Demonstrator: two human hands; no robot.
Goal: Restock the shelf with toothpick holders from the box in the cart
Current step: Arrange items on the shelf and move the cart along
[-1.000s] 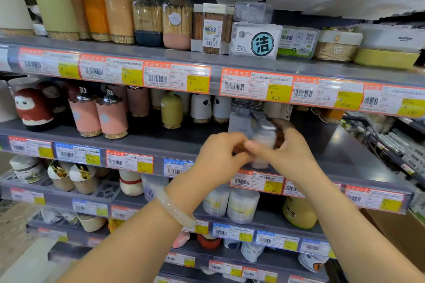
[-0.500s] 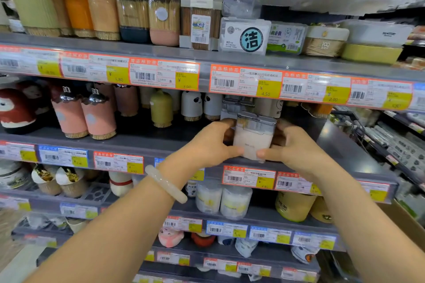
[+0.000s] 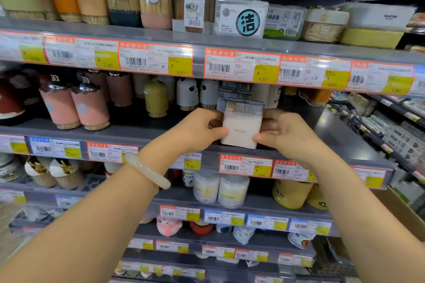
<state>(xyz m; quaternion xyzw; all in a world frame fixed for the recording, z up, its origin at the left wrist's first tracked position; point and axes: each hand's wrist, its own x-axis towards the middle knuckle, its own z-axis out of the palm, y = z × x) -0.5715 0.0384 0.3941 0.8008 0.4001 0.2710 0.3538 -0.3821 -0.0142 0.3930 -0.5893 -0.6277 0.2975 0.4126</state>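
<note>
In front of me the grey shelf (image 3: 142, 135) carries two pink toothpick holders (image 3: 76, 108) on its left, a yellow holder (image 3: 156, 99) further back, then two white panda-faced holders (image 3: 195, 94). A white box-shaped holder with a clear lid (image 3: 241, 126) stands at the front edge, just above an orange price tag (image 3: 246, 165), with another clear-lidded one (image 3: 234, 93) right behind it. The shelf above (image 3: 200, 41) bears jars of toothpicks (image 3: 140, 0) and flat packets (image 3: 241, 18).
</note>
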